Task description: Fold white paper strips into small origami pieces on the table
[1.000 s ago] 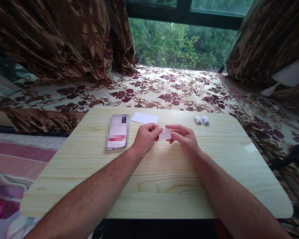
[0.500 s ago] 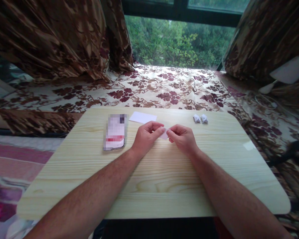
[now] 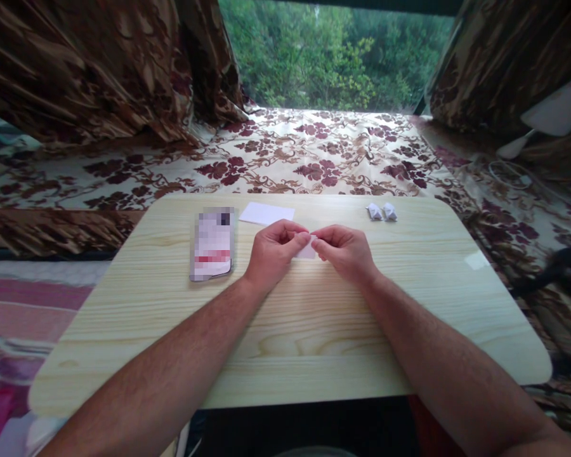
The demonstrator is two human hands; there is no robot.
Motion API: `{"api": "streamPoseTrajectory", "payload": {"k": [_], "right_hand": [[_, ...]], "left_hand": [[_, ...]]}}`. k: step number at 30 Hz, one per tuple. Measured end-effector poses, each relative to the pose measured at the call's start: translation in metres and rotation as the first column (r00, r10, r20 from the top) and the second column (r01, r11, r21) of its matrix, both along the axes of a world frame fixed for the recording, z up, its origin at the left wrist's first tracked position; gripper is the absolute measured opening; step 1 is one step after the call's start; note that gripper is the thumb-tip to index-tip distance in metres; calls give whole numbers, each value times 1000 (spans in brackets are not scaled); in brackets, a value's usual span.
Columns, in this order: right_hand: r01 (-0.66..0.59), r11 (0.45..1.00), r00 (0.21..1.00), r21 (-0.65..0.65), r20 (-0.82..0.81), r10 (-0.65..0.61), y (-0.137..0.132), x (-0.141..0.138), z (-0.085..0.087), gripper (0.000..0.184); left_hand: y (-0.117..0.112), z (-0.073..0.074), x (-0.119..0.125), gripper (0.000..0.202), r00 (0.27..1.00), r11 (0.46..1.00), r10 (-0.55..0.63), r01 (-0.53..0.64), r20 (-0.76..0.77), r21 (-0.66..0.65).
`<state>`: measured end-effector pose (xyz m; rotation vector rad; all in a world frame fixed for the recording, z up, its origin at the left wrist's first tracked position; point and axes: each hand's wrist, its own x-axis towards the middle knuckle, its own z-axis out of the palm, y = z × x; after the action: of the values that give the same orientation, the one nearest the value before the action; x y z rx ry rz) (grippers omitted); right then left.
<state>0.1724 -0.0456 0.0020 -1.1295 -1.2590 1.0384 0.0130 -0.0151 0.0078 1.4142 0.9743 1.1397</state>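
Note:
My left hand and my right hand meet over the middle of a pale wooden table. Both pinch a small white piece of paper between thumb and fingers, just above the tabletop. Most of the paper is hidden by my fingertips. A flat white paper slip lies just beyond my left hand. Two small folded white paper shapes sit side by side at the far right of the table.
A phone lies flat left of my left hand. Floral cloth covers the ledge behind the table, with brown curtains on both sides of a window. A dark cable lies at the right.
My hands have closed in on each other, so less of the paper shows between them. The view has tilted down slightly.

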Motion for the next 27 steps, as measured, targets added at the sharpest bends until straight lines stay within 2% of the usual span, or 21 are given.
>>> {"api": "streamPoseTrajectory", "payload": {"k": [5,16,21,27], "right_hand": [[24,1000,999,18,48,-24,0,0,-2,22],[58,997,997,43,38,-60,1,1,-4,16],[88,995,994,52,53,-91,1,1,-2,13],[105,993,992,55,61,-109,2,3,-2,12]], "left_hand": [[-1,2,1,18,1000,1000,17,-17,-19,24],[-2,4,1,17,999,999,-34,34,-42,-7],[-3,6,0,17,992,993,-120,119,-45,-23],[1,8,-6,19,964,978,-205,209,-168,8]]}}
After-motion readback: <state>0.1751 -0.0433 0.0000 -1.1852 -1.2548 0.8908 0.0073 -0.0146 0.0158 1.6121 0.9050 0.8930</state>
